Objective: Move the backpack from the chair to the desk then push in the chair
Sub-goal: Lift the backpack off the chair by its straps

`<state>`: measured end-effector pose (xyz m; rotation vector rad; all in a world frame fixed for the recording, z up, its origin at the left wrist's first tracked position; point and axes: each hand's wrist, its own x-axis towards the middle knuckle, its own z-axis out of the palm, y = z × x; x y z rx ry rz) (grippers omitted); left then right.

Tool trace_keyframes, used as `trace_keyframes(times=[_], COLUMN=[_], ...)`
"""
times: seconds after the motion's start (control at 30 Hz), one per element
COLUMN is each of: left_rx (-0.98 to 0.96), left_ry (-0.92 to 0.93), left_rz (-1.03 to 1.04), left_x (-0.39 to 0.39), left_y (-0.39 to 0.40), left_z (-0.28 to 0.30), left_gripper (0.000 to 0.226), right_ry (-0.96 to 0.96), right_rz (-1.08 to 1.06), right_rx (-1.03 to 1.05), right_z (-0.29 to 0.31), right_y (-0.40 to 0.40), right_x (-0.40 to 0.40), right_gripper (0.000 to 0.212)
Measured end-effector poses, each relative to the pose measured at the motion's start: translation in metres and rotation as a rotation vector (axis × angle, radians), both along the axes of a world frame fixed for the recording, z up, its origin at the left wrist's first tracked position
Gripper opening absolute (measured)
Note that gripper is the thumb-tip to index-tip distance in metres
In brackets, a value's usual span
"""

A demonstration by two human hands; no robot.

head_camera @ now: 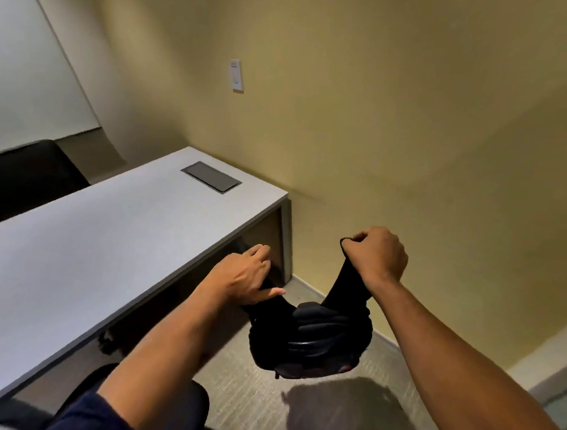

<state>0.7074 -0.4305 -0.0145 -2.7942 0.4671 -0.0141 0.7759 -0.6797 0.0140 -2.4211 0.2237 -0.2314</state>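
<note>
Now the black backpack (313, 339) hangs in the air below both hands, clear of the chair (172, 399) and not yet over the grey surface (96, 254). Right hand (379, 256) has its fingers clenched tight round one strap, left hand (245, 276) pinches the other. That two-strap hold likely keeps the bag level for the swing across.

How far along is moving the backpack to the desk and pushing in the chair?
Done: the backpack is off the chair. In hand: it hangs over the floor, held by its straps in the left hand and right hand. Left: set it on the desk, then push in the chair.
</note>
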Motion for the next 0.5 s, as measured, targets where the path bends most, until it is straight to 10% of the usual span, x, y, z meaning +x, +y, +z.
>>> trace_keyframes(times=[0.5], left_rx=[0.284], left_ry=[-0.177], left_rz=[0.089], left_x=[0.137], left_y=[0.09], left_z=[0.135], left_gripper=[0.091], right_ry=[-0.253], right_rz=[0.283], right_rx=[0.064], right_z=[0.102], right_y=[0.098], right_x=[0.158], right_gripper=[0.033])
